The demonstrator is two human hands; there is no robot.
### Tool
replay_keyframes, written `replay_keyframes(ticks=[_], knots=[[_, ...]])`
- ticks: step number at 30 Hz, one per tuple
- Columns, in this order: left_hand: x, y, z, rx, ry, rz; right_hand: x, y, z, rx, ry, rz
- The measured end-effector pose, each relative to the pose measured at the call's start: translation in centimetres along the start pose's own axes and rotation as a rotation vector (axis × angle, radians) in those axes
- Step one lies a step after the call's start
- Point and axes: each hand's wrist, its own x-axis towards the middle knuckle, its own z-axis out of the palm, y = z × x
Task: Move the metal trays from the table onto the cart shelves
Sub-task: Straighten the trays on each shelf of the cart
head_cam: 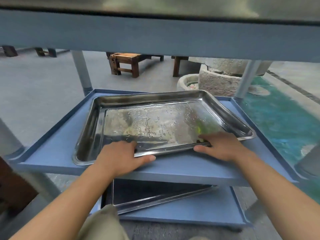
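Metal tray [155, 122] on middle cart shelf [52, 149], skewed, wet | left hand [119, 155] and right hand [223, 146] apart, clamped on near rim, thumbs under, likely to slide it square | second tray [155, 196] on lower shelf [199, 210].

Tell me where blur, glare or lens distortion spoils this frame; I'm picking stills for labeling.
Head view: the top shelf edge is smeared and out of focus; the metal tray mirrors its surroundings, with water droplets breaking the reflection; the wide lens bows the middle shelf edges outward; the left hand and right hand on the tray's near rim are sharp enough to label.
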Motion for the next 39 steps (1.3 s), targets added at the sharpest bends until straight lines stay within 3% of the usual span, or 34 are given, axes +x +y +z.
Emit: replay_keyframes(ticks=[6, 18, 39], knots=[[2.2, -2.2, -0.8, -0.001, -0.015, 0.033, 0.3, -1.8, 0.0, -0.011, 0.066, 0.054], [5.5, -5.4, -0.4, 0.017, 0.034, 0.095, -0.7, -4.6, 0.1, -0.012, 0.040, 0.179], [-3.4, -4.3, -0.5, -0.022, 0.134, 0.189, -8.8, -7.9, -0.7, -0.014, 0.130, 0.202]])
